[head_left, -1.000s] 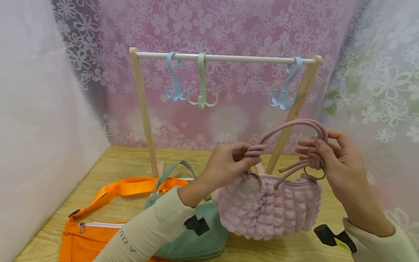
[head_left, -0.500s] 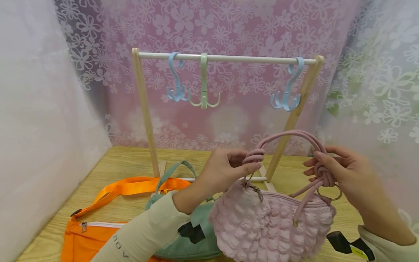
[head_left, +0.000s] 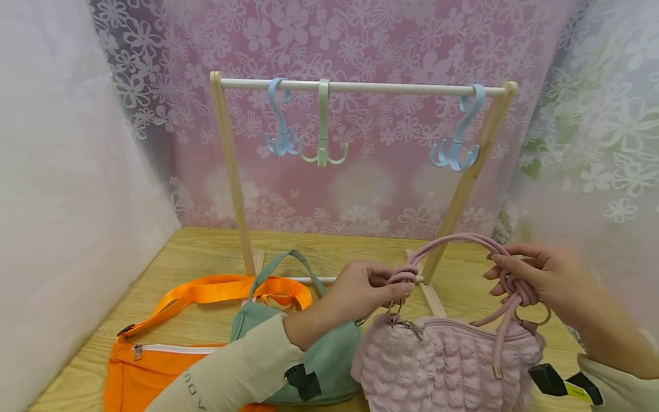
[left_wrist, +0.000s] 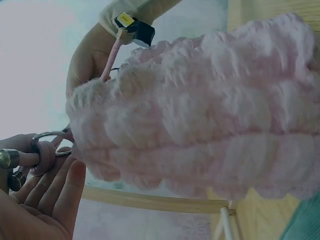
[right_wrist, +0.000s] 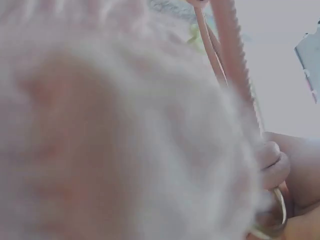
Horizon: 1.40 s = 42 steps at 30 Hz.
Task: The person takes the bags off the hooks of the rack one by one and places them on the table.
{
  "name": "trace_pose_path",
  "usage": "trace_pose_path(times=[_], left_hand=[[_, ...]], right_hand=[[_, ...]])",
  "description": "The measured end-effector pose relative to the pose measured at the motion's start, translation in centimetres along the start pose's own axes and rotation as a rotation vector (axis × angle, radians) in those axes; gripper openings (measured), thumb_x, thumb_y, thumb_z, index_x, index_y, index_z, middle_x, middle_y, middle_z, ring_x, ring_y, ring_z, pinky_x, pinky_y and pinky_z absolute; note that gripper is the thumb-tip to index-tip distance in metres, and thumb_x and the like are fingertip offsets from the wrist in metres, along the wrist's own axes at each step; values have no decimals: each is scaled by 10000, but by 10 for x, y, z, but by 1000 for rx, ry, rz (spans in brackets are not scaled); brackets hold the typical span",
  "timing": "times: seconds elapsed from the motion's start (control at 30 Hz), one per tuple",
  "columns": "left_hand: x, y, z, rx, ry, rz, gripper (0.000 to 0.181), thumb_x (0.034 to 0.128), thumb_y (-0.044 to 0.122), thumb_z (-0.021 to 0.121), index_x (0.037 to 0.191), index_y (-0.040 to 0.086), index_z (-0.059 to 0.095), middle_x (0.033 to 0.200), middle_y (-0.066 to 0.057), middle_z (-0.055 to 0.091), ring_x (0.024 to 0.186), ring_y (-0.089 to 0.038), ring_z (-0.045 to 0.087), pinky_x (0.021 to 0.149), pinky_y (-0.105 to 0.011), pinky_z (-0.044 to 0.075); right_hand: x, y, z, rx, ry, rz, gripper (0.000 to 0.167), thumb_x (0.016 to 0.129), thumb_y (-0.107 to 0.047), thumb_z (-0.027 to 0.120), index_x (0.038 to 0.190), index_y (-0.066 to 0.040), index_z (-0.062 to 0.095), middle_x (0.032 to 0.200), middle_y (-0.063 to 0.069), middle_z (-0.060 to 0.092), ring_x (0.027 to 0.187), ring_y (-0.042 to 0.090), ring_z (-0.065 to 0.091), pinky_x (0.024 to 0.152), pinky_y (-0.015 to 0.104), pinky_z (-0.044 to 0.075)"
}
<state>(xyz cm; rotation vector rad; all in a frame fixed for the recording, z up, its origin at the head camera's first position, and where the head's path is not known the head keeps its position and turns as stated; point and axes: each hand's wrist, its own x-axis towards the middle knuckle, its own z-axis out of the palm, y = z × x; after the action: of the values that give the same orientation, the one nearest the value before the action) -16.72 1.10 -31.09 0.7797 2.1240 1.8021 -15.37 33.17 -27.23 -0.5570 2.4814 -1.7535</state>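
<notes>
A pink puffy handbag [head_left: 448, 360] hangs at the lower right of the head view, its handle [head_left: 463, 237] arched between both hands. My left hand [head_left: 368, 292] pinches the knotted left end of the handle between thumb and fingers. At the opposite end, my right hand [head_left: 551, 280] pinches the handle beside its knot, above a metal ring [head_left: 540, 315]. In the left wrist view the bag's quilted side [left_wrist: 190, 105] fills most of the picture. The right wrist view is largely covered by blurred pink fabric [right_wrist: 125, 125].
A wooden rack [head_left: 234, 183] with a white bar [head_left: 391, 87] stands behind, carrying two blue hooks [head_left: 455, 151] and a green hook [head_left: 322, 131]. A green bag [head_left: 329, 355] and an orange bag [head_left: 149, 372] lie on the wooden table [head_left: 195, 246] to the left.
Both hands have come down with the pink handbag, which has also shifted slightly right. The handle has dropped from in front of the rack's right leg to nearer the table.
</notes>
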Motion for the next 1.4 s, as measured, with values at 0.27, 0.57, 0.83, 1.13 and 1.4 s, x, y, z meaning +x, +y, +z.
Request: trace_pose_path(times=[0.27, 0.57, 0.83, 1.13, 1.4], left_hand=[[23, -24, -2, 6, 58, -104, 352, 908, 258, 703, 1191, 50, 688, 904, -39, 742, 777, -157, 703, 684, -265, 585], [52, -55, -17, 43, 85, -201, 395, 911, 270, 697, 1224, 31, 662, 936, -44, 721, 787, -145, 692, 692, -276, 587], [71, -79, -26, 78, 95, -277, 291, 911, 238, 703, 1118, 33, 716, 895, -84, 711, 798, -244, 699, 686, -321, 591], [75, -106, -30, 148, 88, -373, 270, 919, 209, 694, 1045, -27, 730, 853, -155, 719, 767, -272, 714, 694, -348, 596], [74, -117, -31, 241, 88, -378, 232, 921, 196, 692, 975, -24, 742, 729, -124, 711, 700, -259, 716, 638, -332, 595]], right_hand=[[23, 24, 1, -91, -5, 135, 166, 1042, -192, 470, 1090, -187, 629, 832, 37, 713, 690, 205, 716, 522, 323, 574], [53, 53, 13, -128, 33, 248, 442, 1040, -239, 480, 1299, 119, 464, 844, 43, 709, 734, 201, 721, 572, 346, 584], [78, 73, 23, -170, -39, 355, 456, 1048, -235, 460, 1304, 142, 443, 857, 46, 694, 757, 207, 716, 571, 317, 563], [96, 110, 37, -171, -135, 456, 424, 1049, -171, 442, 1296, 173, 453, 909, 169, 684, 730, 236, 699, 545, 310, 547], [101, 126, 49, -279, -94, 466, 323, 1012, -149, 515, 1085, 148, 621, 768, 144, 663, 567, 175, 616, 480, 312, 499]])
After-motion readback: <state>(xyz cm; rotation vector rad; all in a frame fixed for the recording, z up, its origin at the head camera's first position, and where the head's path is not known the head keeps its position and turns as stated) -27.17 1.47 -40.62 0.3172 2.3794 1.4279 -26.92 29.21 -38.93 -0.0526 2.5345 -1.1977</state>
